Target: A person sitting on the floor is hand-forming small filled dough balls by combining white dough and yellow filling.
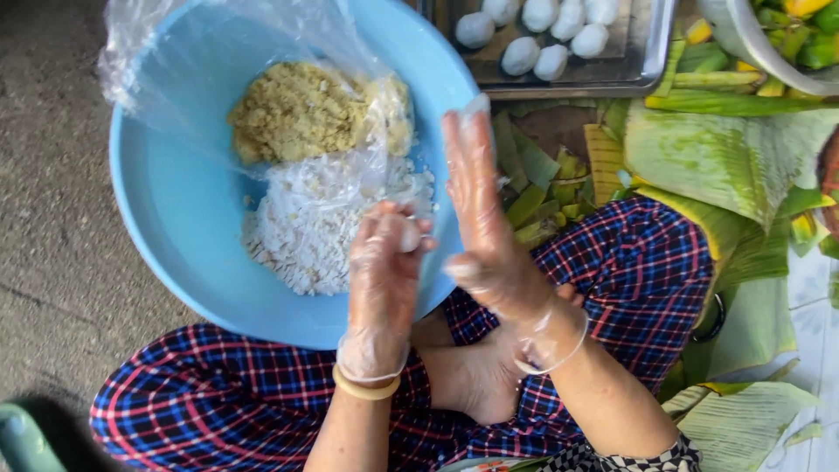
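Note:
Both my hands wear thin clear plastic gloves. My left hand (382, 284) is cupped around a small white lump of dough (409, 234) at the near rim of a big blue basin (175, 227). My right hand (486, 229) is held flat and upright just to the right of it, fingers together, palm facing the left hand, a small gap apart. The basin holds a clear plastic bag (210, 52) with a yellowish crumbly filling (301, 109) and white shredded filling (315, 218).
A metal tray (647, 52) with several white dough balls (533, 35) stands at the top. Green banana leaves (725, 157) and leaf scraps lie to the right. My crossed legs in checked trousers (638, 262) and bare foot are below. Grey floor lies to the left.

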